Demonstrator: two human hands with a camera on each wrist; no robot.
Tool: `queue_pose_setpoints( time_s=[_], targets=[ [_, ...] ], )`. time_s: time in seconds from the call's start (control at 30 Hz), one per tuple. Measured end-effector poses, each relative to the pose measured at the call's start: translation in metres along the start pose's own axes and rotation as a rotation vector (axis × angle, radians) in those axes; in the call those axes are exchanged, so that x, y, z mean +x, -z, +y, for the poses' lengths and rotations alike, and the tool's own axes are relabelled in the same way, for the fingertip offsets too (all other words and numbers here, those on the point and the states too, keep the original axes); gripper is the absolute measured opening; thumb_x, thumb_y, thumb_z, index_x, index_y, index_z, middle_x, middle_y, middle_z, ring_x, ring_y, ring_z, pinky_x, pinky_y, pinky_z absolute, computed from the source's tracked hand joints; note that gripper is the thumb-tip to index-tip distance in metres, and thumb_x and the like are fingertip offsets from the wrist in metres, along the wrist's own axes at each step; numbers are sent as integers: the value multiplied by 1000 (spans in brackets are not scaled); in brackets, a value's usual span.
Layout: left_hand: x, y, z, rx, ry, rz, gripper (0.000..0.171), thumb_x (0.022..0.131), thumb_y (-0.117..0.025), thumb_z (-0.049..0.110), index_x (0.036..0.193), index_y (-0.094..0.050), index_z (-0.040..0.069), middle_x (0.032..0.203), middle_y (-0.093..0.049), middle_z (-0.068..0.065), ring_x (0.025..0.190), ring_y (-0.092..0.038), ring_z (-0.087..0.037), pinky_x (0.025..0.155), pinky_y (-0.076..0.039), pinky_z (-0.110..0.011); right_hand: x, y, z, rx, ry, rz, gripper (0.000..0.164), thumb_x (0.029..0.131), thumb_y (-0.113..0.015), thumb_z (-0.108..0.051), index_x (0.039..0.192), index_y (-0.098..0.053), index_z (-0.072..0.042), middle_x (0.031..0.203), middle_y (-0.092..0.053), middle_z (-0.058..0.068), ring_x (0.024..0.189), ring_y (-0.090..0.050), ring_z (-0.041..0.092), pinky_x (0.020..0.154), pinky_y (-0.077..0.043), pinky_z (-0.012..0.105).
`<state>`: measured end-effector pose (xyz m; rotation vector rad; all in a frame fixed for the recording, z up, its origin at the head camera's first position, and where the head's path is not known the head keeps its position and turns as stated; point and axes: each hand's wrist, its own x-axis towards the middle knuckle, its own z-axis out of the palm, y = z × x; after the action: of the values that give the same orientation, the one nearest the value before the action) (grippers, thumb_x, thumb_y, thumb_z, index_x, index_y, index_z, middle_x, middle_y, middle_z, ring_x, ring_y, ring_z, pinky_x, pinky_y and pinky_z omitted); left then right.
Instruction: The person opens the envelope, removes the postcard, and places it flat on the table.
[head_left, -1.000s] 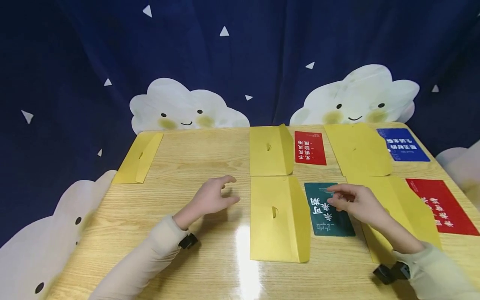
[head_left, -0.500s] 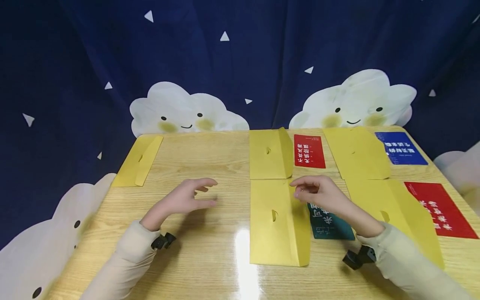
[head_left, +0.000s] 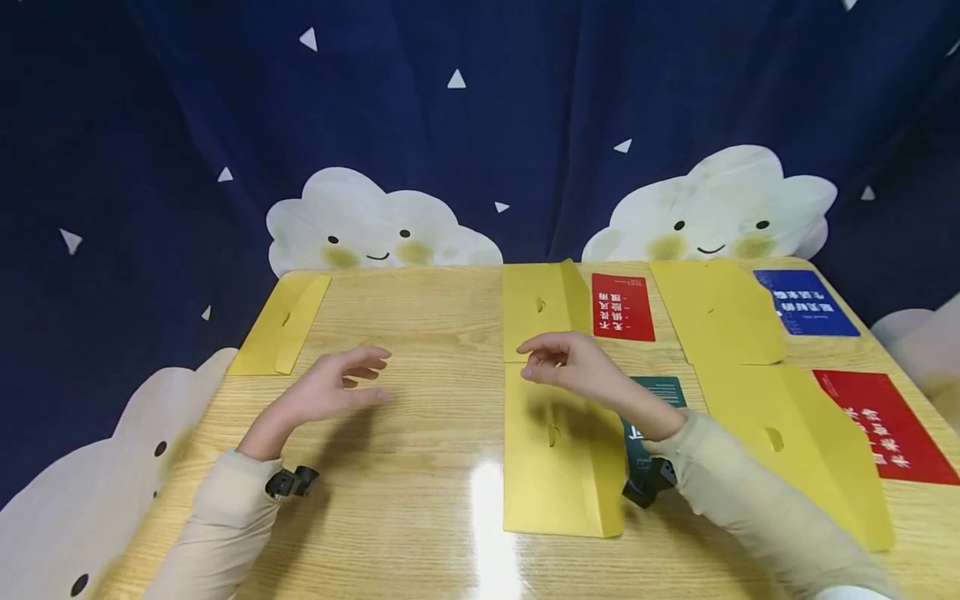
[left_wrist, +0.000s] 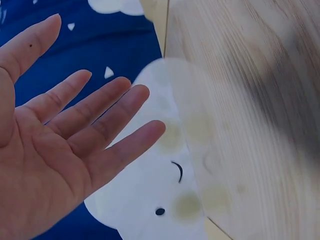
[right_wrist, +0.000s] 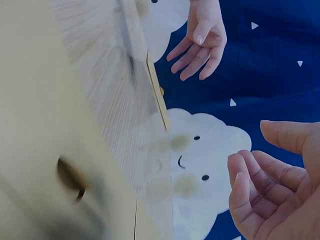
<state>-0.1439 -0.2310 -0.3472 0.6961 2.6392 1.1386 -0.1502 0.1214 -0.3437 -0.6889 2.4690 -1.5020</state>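
My left hand (head_left: 330,387) hovers over the left half of the wooden table, holding nothing. Its fingers look spread and nearly straight in the left wrist view. The right hand (head_left: 573,362) hangs above the two middle yellow envelopes, the far one (head_left: 536,312) and the near one (head_left: 551,492). Its fingers are loosely bent, with nothing between them in the right wrist view. Beneath the right forearm lies a dark green card (head_left: 663,386), partly covered by the arm. A small red card (head_left: 622,310) lies beside the far middle envelope's flap.
Two more yellow envelopes, one far (head_left: 716,312) and one near (head_left: 787,467), lie on the right. Beside them are a blue card (head_left: 808,304) and a larger red card (head_left: 892,429). Another yellow envelope (head_left: 281,325) sits at the table's far left. A dark blue curtain (head_left: 420,108) hangs behind.
Both hands have moved left. The right passed from over the green card to above the middle envelopes; the left drew away from those envelopes. The cards and envelopes stay in place.
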Motion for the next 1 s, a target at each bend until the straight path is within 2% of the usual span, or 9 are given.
queue_pose_setpoints(
  time_s=[0.13,0.2,0.37,0.67,1.0],
  targets=[
    [-3,8,-10,-29,33,30,52,82,-69,16,127,-48,1,118,-56,-21,106,-55,-36,87,-41,-53,18,-13,-5,51,-16,-11,28,81,-68,-11,107,-64,0,82,-63,5,71,-57,19,63,-47,32],
    [-5,12,-16,-41,44,43,52,82,-68,15,128,-47,0,118,-56,-22,106,-54,-37,87,-41,-53,26,-20,-7,80,-28,-21,29,81,-67,-12,108,-64,-1,83,-63,5,72,-58,25,62,-47,33],
    [-10,22,-28,-61,76,79,53,82,-69,16,127,-47,-2,116,-55,-25,104,-55,-38,86,-43,-50,45,-37,-9,125,-39,-26,30,80,-68,-11,108,-64,0,81,-64,6,75,-60,36,59,-45,27],
    [-20,40,-47,-49,136,129,51,85,-65,19,128,-47,-1,116,-56,-25,102,-56,-34,78,-48,-29,68,-62,-12,134,-41,-45,33,81,-69,-14,110,-63,-1,82,-64,7,78,-62,36,62,-47,27],
    [-32,64,-67,6,237,200,51,87,-62,23,128,-47,-4,113,-57,-26,100,-56,-35,75,-47,-23,93,-83,-19,155,-73,-44,33,81,-69,-17,110,-63,-3,81,-62,6,77,-62,31,61,-47,27]
  ],
)
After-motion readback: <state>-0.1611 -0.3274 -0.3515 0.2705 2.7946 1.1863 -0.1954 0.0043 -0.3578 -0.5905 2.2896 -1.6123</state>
